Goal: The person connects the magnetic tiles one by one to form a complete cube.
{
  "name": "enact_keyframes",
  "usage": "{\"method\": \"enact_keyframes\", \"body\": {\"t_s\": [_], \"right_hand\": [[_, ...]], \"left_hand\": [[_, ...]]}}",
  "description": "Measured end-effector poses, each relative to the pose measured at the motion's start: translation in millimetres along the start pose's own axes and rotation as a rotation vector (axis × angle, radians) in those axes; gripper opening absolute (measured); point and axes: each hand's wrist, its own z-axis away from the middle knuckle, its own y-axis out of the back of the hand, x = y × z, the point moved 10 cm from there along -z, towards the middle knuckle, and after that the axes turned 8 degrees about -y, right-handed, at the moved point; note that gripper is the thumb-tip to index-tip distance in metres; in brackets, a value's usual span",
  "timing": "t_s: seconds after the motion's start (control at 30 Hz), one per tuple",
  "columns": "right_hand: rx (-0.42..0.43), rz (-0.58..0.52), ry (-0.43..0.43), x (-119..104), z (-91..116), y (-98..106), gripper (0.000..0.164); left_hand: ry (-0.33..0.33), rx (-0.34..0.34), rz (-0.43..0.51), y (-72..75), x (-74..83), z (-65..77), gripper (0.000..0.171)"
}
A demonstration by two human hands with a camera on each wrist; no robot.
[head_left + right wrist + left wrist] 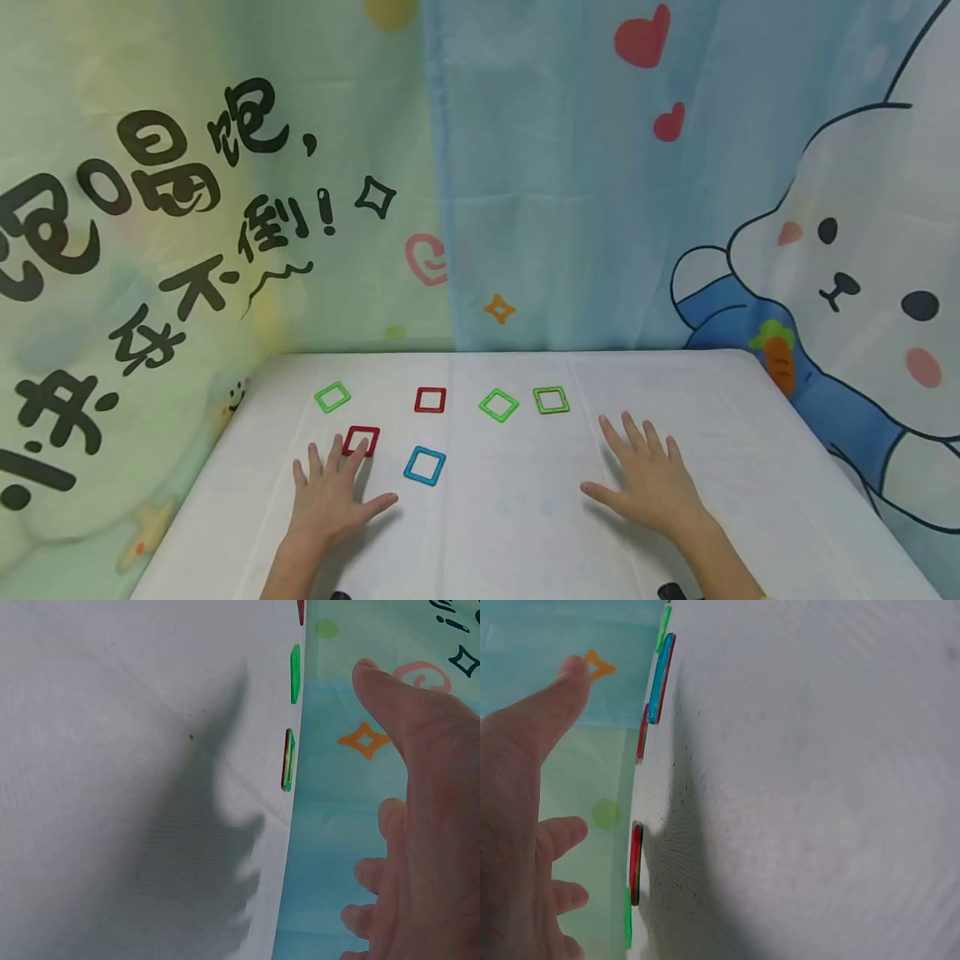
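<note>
Black Chinese lettering (197, 287) climbs in slanting lines across the pale green-yellow left side of the printed curtain (525, 208) facing me. The upper line, cut by the left edge of my head camera's view, appears to read "吧唱吧" and closes with a comma (310, 144). Below it, the second line ends in "不倒" and an exclamation mark (326, 212); the characters leading up to those I cannot read with certainty. An outlined four-pointed star (374, 197) stands just beside the exclamation mark, and a wavy stroke (279, 276) runs beneath "倒". My right wrist camera catches a scrap of the same lettering, with the mark and star, at its upper right.
</note>
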Motion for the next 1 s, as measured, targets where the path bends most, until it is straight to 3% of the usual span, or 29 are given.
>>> {"method": "enact_keyframes", "body": {"t_s": [0.37,0.6,0.8,1.0], "right_hand": [[-0.001,0.001,0.017,-1,-4,-4,0.103],[-0.090,-0.103,0.054,-5,-11,-8,0.086],[-0.135,-0.194,0.065,-9,-41,-7,0.073],[-0.158,-0.278,0.067,-9,-82,-8,0.065]], "left_hand": [[0.005,-0.006,0.005,-0.7,-1.4,-0.1,0.101],[-0.045,0.002,0.049,-0.9,4.2,-3.4,0.094],[-0.110,0.056,0.087,4.1,15.6,-5.7,0.089],[-0.153,0.044,0.113,-3.1,28.4,-10.4,0.082]]}}
